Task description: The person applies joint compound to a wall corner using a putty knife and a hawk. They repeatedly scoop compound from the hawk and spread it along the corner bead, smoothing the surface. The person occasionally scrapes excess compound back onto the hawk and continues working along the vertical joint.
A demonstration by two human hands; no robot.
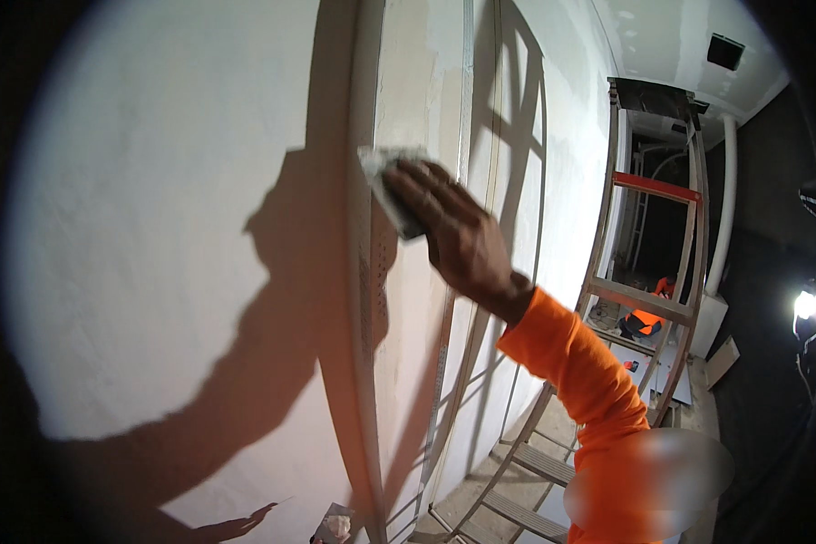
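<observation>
My right hand (453, 222), in an orange sleeve, grips a greyish flat block (396, 207) with a whitish upper end against a narrow boxed column (417, 100) on the white wall (154, 181). Perforated metal strips run down the column's edges. My left hand is out of view; a small metal tool (331, 526) with pale material on it pokes in at the bottom edge, its holder unseen. Shadows of my head, arm and the ladder fall across the wall.
A metal stepladder (653, 292) with a red bar stands right of the column. Behind it a person (644, 319) in orange is low near the floor, among boards (675, 381). A white pipe (722, 218) and bright lamp (809, 306) are at the right.
</observation>
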